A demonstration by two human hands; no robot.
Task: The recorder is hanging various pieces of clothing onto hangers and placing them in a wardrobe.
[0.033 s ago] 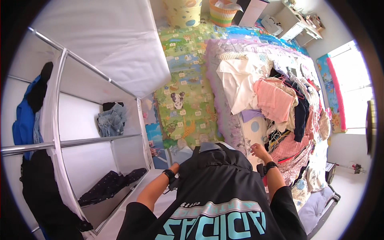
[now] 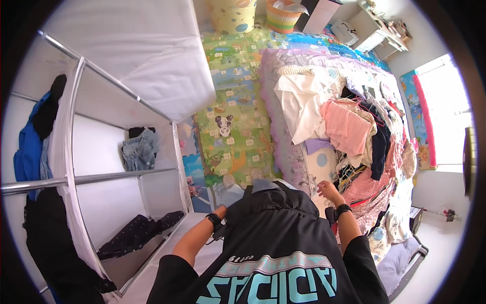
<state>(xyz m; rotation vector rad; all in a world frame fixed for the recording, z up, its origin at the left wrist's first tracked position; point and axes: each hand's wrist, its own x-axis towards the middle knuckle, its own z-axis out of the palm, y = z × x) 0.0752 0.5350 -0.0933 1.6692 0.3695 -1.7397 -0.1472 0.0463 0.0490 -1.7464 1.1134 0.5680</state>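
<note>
My right hand (image 2: 328, 191) hovers over the near left part of the bed, beside the heap of clothes. Its fingers are loosely bent and apart, and I see nothing in them. My left hand (image 2: 221, 211) is down at the left side of my black shirt (image 2: 273, 228), fingers hidden behind the cloth. Closest to the right hand is a pink checked garment (image 2: 367, 185) at the near end of the heap. Beyond it lie a folded pink garment (image 2: 347, 125), a white garment (image 2: 302, 104), a purple piece (image 2: 318, 146) and a dark navy garment (image 2: 380, 152).
At left stands a white fabric wardrobe with metal rails (image 2: 126, 175). It holds folded jeans (image 2: 140, 151), dark dotted clothing (image 2: 139, 235) and hanging blue (image 2: 29, 147) and black clothes (image 2: 50, 238). A patterned play mat (image 2: 238, 111) covers the floor. Baskets (image 2: 284, 17) stand far off.
</note>
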